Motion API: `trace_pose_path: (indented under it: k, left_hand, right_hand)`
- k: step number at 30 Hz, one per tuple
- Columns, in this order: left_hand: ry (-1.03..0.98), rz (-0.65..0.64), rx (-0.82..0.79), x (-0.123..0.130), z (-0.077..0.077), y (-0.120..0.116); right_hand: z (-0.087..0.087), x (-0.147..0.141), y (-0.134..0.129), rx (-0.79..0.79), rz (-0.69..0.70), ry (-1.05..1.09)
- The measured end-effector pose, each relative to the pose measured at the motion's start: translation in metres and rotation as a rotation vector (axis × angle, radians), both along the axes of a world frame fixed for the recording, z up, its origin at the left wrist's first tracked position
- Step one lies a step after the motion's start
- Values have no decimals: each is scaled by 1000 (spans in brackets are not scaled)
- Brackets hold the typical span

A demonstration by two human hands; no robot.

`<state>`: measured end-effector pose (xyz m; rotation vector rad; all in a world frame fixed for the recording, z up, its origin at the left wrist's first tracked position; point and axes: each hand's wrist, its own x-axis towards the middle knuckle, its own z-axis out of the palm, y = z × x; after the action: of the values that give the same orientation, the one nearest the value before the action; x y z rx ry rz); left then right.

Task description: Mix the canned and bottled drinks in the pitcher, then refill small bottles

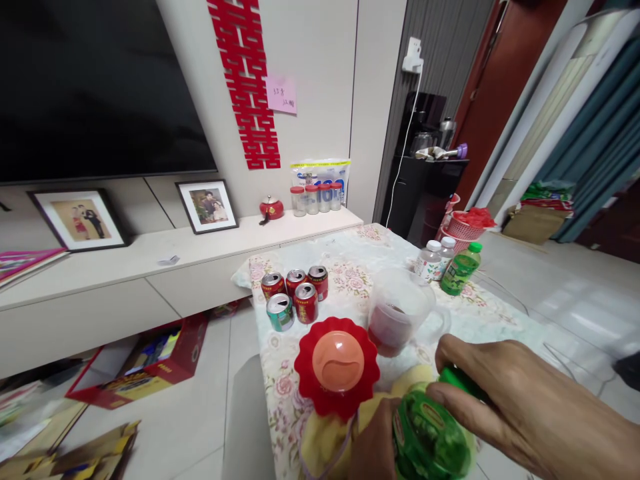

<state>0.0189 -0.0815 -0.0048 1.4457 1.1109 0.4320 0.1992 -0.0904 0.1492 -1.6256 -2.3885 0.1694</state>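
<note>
At the near right of the table, my left hand (373,443) is wrapped round a green plastic bottle (435,437) with a printed label. My right hand (523,393) pinches the bottle's green cap (463,383) between thumb and fingers. Whether the cap is still threaded on the neck cannot be made out. Beyond my hands stands a translucent plastic pitcher (403,303) with brownish-red liquid in its lower part. Left of the pitcher is a red scalloped dish (310,373) with an orange round piece (339,360) at its centre. A yellow cloth (325,443) lies under my hands.
Several opened drink cans (306,303) stand at the table's left. Two white-capped bottles (429,260) and another green bottle (460,270) are at its right edge. Lidded jars (313,200) line the low cabinet (210,250) behind. An open red box (150,363) is on the floor.
</note>
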Motion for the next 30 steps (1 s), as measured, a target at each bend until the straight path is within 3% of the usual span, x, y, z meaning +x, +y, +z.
trace_pose_path:
  k: [2,6,10,12,17,21,27,30]
  left_hand:
    - [-2,23,4,1,-1,5]
    - [-26,48,2,-1,6,4]
    - [7,-25,-10,-4,5,10]
    - [43,-46,48,-6,0,12]
    - [88,59,273,-7,-3,4]
    - [92,19,314,-7,2,7]
    - [-4,-101,235,-10,-1,17]
    - [73,-76,218,-10,-1,14]
  right_hand:
    - [0,2,-1,-89,-14,37]
    - [11,8,2,-183,95,138]
    - [27,10,10,-250,222,187]
    - [30,9,14,-312,209,198]
    - [18,3,18,-300,-54,139]
    - [9,4,21,-299,27,132]
    - [18,15,30,-309,292,143]
    - [21,11,30,-304,195,164]
